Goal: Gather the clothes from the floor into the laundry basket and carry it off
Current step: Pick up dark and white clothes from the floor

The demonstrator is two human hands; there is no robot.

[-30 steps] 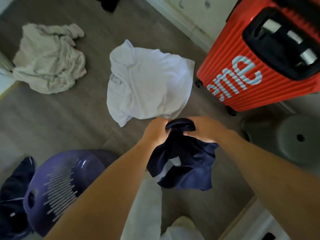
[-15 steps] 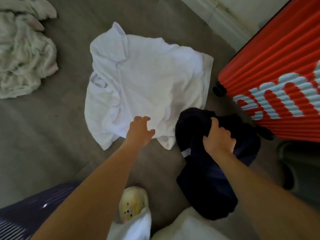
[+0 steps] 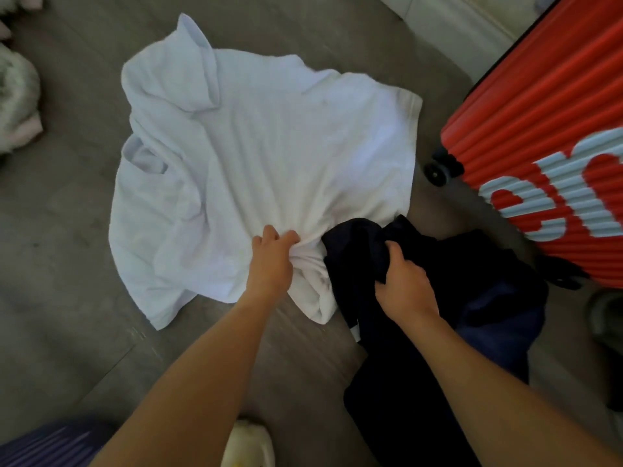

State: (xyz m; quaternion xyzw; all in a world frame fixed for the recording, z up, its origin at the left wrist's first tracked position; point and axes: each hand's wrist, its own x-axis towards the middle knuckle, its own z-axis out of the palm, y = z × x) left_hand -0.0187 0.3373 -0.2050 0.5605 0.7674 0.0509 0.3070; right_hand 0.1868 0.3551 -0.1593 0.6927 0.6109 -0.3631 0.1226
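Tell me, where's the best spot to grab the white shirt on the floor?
Grab the near edge of the white shirt, coming down from the person's side. It lies spread flat, but the cloth bunches into a fold there, where the left hand pinches it.

The left hand (image 3: 271, 261), which one second ago held the dark navy garment (image 3: 418, 392) together with the right hand (image 3: 403, 281), has let it go. It now grips the near edge of the white shirt (image 3: 269, 146), and the cloth bunches under its fingers. The right hand alone holds the garment now, lower, just beside the shirt. The person has bent closer to the floor, so only a corner of the purple laundry basket (image 3: 40, 446) shows.
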